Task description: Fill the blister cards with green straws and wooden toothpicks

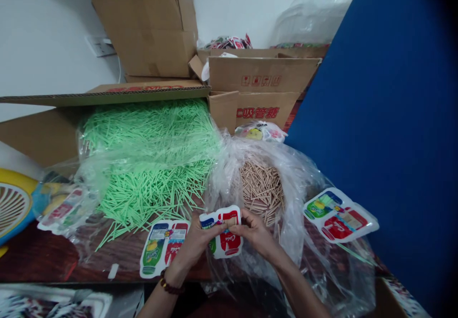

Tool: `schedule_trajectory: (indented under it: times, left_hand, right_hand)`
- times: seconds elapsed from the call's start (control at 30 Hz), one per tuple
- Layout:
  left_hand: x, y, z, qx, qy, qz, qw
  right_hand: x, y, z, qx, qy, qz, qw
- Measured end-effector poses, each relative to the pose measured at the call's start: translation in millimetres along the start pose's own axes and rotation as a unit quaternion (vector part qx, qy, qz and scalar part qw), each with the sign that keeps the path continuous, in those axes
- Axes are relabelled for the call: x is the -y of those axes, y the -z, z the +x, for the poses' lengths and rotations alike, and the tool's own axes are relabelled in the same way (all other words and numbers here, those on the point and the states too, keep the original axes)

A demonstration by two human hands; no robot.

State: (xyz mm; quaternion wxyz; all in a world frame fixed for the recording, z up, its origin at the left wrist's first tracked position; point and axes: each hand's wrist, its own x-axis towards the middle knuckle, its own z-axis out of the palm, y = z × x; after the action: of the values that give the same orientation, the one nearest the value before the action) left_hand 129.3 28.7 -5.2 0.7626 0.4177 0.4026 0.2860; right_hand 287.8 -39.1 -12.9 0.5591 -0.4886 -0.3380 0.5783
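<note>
My left hand (198, 239) and my right hand (258, 236) both grip one printed packet (231, 247) with red cola and green bottle pictures. Each thumb presses on its front face, near what looks like several small brown sticks at the packet's upper half. Just behind the hands lies a heap of short brown sticks (263, 189) in a clear plastic bag (296, 222). Beside my left wrist, a stack of similar packets (153, 246) rests on the table, partly hidden by the wrist. More packets (339, 215) lie on the plastic at the right.
Thin green straws (157, 175) spill from a clear bag in an open cardboard box (39, 129). A yellow and blue fan (16, 203) stands at the left. Other cardboard boxes (265, 77) are behind, and a blue panel (379, 117) borders the right. A white tray (103, 303) sits below the table edge.
</note>
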Motion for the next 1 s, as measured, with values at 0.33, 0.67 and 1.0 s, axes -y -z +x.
schedule_trajectory:
  times: [0.33,0.67,1.0]
  left_hand:
    - [3.4,3.5,3.4,-0.031,-0.031,0.046,0.998]
    - [-4.0,0.1,-0.2,-0.025,-0.028,0.040,0.998]
    - [-18.5,-4.5,-1.6,0.057,-0.042,0.104,0.992]
  right_hand:
    - [-2.6,-0.3,0.9,-0.030,0.035,-0.029,0.999]
    - [-1.7,5.8,0.4,-0.006,0.038,0.004,0.999]
    - [-6.5,9.5,2.3,-0.008,0.043,-0.010,0.999]
